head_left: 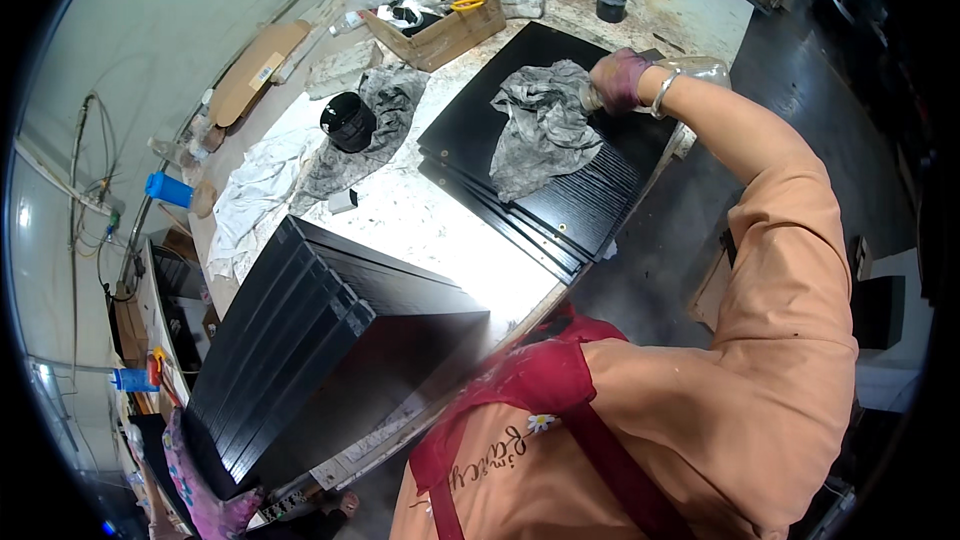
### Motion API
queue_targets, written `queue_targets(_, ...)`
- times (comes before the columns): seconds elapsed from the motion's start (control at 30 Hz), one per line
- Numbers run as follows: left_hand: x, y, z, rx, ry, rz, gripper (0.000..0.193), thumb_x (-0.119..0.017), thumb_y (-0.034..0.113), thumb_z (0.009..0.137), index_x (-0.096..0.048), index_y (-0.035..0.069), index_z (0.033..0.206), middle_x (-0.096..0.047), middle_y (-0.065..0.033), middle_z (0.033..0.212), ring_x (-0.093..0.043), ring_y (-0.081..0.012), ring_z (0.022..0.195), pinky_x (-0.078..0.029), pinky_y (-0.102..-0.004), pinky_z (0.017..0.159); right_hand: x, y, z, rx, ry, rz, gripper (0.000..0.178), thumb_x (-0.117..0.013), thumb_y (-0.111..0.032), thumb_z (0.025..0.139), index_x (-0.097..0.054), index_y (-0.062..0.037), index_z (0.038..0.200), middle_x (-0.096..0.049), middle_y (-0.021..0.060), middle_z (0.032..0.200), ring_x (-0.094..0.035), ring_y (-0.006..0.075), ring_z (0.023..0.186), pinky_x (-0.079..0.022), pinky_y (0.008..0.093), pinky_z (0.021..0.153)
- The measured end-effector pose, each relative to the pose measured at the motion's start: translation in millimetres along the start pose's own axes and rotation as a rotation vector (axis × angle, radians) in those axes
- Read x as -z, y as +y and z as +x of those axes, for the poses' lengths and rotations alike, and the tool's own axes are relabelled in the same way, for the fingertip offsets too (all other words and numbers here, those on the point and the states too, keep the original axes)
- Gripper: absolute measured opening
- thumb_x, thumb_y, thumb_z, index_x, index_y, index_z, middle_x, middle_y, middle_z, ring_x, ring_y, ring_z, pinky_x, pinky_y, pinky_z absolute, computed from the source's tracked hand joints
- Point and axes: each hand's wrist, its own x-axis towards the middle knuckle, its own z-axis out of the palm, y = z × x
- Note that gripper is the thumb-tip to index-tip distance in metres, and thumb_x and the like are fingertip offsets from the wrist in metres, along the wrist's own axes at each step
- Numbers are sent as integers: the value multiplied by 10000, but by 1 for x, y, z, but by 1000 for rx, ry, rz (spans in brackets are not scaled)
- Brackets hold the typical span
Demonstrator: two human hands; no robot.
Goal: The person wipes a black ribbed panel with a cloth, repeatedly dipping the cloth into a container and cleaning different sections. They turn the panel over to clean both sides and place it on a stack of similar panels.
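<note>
My right hand [622,80], stained purple and with a silver bangle at the wrist, is wrapped round a clear bottle [702,68]. The bottle lies nearly level, its neck end beside a crumpled grey rag [545,125]. That rag rests on the top board of a stack of black wood-grain boards [490,70], whose edges are fanned out on the near side. My left hand does not show. Whether anything is under the rag is hidden.
Black boards stand upright in a row [290,340] at the table's near left. Beyond them are a black pot [348,122] on a grey cloth, a white cloth [262,180] and a cardboard box [440,40] with orange-handled scissors. A person's pink patterned sleeve [205,490] shows at lower left.
</note>
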Motion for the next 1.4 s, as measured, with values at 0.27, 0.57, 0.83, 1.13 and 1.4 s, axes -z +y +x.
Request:
queue_targets(0.27,0,1,2,-8,1,6,972,-693,520,656,-309,-7,1377,-345,-182,1406,-290,-317,1321,-200,-395,1091,1,3,2,-8,-12,17,249,-625,-228,675,-693,-57,843,-670,149,835,-653,295,837,-501,372,718)
queue_targets(0.57,0,-2,5,-29,-3,0,982,-707,516,637,-318,-4,1374,-358,-180,1395,-302,-318,1312,-205,-396,1089,-9,-8,-13,-15,-20,284,330,-676,-267,632,-685,-45,877,-672,150,832,-655,305,809,-498,384,717)
queue_targets(0.83,-1,0,8,-26,0,12,990,-719,512,621,-326,-2,1371,-369,-179,1385,-312,-320,1304,-209,-397,1086,1,17,-41,-169,54,792,472,-726,-386,651,-636,-88,1006,-654,95,846,-629,217,806,-476,331,730)
queue_targets(1.13,1,8,7,4,0,29,1000,-733,508,603,-335,0,1367,-382,-178,1373,-323,-321,1294,-214,-398,1084,77,26,3,330,969,1697,240,-703,-126,778,-605,-44,981,-621,13,899,-569,122,828,-461,282,764)
queue_targets(1.4,10,17,1,38,-3,20,1009,-745,504,587,-342,3,1364,-393,-177,1363,-334,-323,1286,-218,-399,1081,74,-30,169,236,1103,1595,497,-778,-244,712,-569,-2,1093,-646,82,1005,-600,179,914,-461,308,832)
